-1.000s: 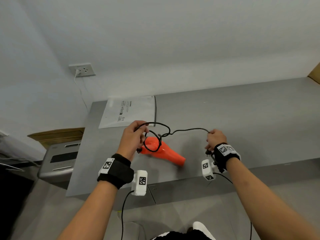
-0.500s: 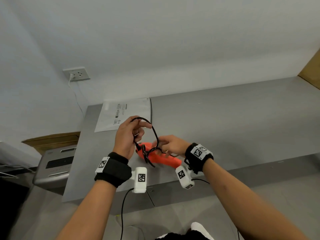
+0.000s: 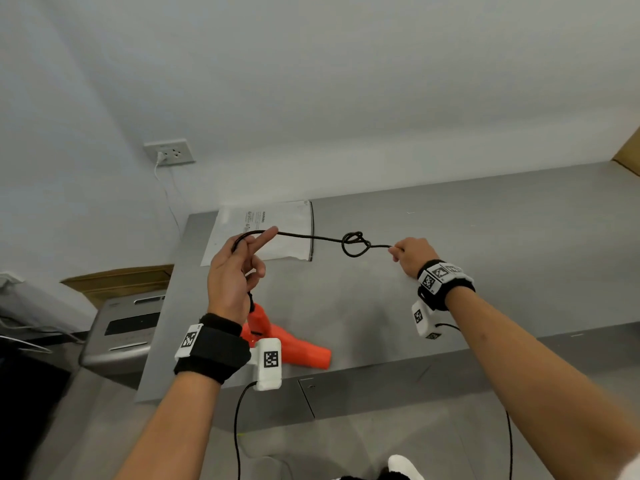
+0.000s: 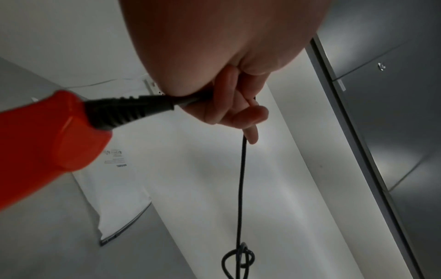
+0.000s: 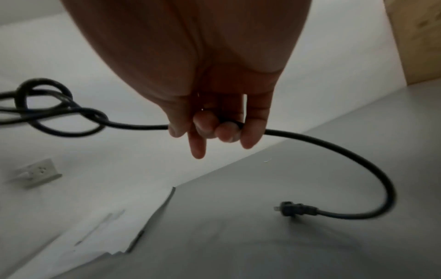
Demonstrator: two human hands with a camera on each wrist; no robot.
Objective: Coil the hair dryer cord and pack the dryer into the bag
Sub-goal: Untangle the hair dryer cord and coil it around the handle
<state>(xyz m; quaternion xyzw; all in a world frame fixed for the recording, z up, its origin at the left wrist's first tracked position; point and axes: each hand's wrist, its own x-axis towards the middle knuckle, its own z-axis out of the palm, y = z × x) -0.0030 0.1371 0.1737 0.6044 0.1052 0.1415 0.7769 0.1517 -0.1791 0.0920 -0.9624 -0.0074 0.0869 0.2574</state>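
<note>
Pulling the cord [image 3: 311,237] tighter would likely cinch the loose knot [image 3: 354,244] at its middle and spoil the coil. The left hand [image 3: 235,271] grips cord near the orange dryer [image 3: 294,348], which seemingly rests on the table [image 3: 450,306]; the right hand [image 3: 412,254] pinches the plug end. The bag [image 3: 263,233] lies flat behind.

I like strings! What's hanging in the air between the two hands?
A black cord stretches from the left hand to the right hand, with a loose knot partway along, nearer the right hand. The head view shows it best.
</note>
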